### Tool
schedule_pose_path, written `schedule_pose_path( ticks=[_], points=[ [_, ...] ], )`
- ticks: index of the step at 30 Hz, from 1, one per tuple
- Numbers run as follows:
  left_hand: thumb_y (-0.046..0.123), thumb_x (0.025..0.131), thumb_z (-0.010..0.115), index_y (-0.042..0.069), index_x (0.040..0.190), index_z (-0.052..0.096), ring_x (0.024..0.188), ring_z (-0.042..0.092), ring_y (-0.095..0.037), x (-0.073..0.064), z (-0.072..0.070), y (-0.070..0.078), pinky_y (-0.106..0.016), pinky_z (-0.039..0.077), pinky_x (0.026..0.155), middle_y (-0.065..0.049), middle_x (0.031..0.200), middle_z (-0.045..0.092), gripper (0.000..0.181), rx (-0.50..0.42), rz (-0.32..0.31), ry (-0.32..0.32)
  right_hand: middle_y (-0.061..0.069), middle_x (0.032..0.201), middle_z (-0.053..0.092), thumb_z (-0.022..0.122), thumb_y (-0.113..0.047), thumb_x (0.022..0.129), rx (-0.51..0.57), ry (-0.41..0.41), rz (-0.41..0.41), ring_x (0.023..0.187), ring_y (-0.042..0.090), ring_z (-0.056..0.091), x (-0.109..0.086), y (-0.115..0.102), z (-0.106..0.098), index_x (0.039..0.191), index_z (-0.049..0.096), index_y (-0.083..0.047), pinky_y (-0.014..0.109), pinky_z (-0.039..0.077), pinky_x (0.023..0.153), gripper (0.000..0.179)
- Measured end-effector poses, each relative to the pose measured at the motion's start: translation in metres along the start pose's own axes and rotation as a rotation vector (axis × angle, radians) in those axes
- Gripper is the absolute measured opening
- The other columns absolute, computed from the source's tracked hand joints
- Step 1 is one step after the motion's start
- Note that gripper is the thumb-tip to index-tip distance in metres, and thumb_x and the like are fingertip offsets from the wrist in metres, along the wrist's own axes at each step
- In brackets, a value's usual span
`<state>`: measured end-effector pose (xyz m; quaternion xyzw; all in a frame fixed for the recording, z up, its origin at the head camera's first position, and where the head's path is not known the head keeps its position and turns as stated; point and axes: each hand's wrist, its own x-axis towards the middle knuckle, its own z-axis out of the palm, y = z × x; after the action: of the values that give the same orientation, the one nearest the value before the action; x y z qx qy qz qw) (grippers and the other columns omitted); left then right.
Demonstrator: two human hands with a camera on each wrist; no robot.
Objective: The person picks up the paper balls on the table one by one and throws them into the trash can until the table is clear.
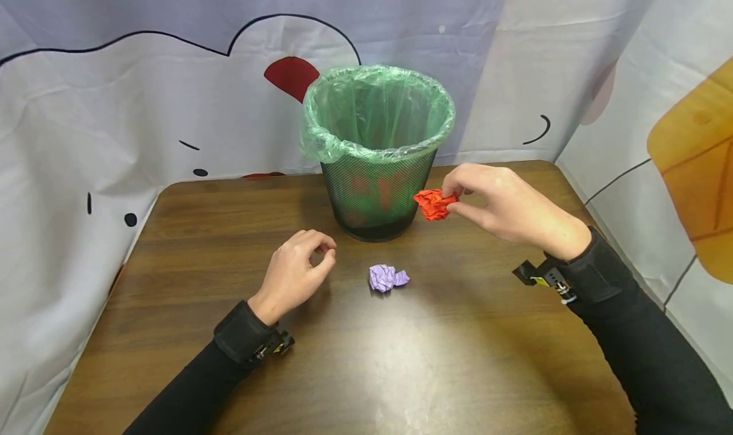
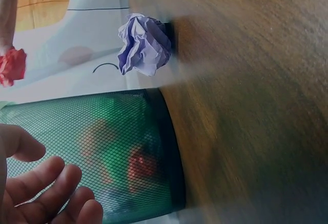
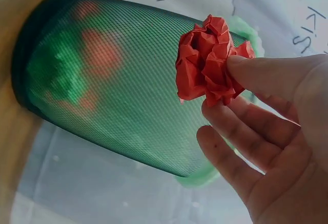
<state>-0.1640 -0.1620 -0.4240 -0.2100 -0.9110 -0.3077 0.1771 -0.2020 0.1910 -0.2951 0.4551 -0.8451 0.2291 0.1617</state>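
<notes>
My right hand (image 1: 504, 203) pinches a crumpled red paper ball (image 1: 434, 204) between thumb and fingertips, raised above the table beside the bin. In the right wrist view the red paper ball (image 3: 207, 62) overlaps the bin's mesh side. A crumpled purple paper ball (image 1: 385, 278) lies on the table in front of the bin. To its left, my left hand (image 1: 298, 266) hovers with loosely curled fingers and holds nothing. The black mesh bin (image 1: 375, 196), lined with a green plastic bag (image 1: 321, 133), stands upright at the back of the table.
Red and green crumpled pieces show through the mesh near the bin's bottom. The wooden table (image 1: 366, 371) has its back edge close to a printed curtain (image 1: 172, 104), which continues along the right side.
</notes>
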Motion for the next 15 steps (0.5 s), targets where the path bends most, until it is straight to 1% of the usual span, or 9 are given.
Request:
schedule_pose_path(
  ticks=[7, 11, 15],
  points=[
    [0.018, 0.091, 0.063, 0.017, 0.093, 0.071, 0.075, 0.053, -0.009, -0.001, 0.000, -0.001, -0.029, 0.045, 0.064, 0.006, 0.086, 0.065, 0.008, 0.005, -0.003, -0.008, -0.006, 0.090, 0.067, 0.081, 0.007, 0.077, -0.007, 0.054, -0.056, 0.085, 0.005, 0.062, 0.015, -0.005, -0.023, 0.094, 0.067, -0.011, 0.022, 0.050, 0.079, 0.028],
    [0.018, 0.090, 0.063, 0.017, 0.093, 0.071, 0.075, 0.053, -0.009, -0.002, 0.001, 0.000, -0.029, 0.046, 0.065, 0.006, 0.086, 0.065, 0.008, 0.008, -0.001, -0.011, -0.003, 0.092, 0.069, 0.081, 0.007, 0.076, -0.012, 0.085, -0.067, 0.086, 0.007, 0.062, 0.023, -0.008, -0.035, 0.096, 0.068, -0.009, 0.018, 0.049, 0.081, 0.029],
    [0.018, 0.091, 0.064, 0.017, 0.093, 0.071, 0.076, 0.054, -0.010, -0.002, 0.002, 0.000, -0.030, 0.047, 0.066, 0.005, 0.088, 0.065, 0.007, 0.004, -0.006, -0.014, -0.001, 0.094, 0.070, 0.080, 0.009, 0.077, -0.027, 0.117, -0.071, 0.086, 0.008, 0.062, 0.031, -0.009, -0.048, 0.097, 0.068, -0.005, 0.016, 0.048, 0.082, 0.027]
  ],
)
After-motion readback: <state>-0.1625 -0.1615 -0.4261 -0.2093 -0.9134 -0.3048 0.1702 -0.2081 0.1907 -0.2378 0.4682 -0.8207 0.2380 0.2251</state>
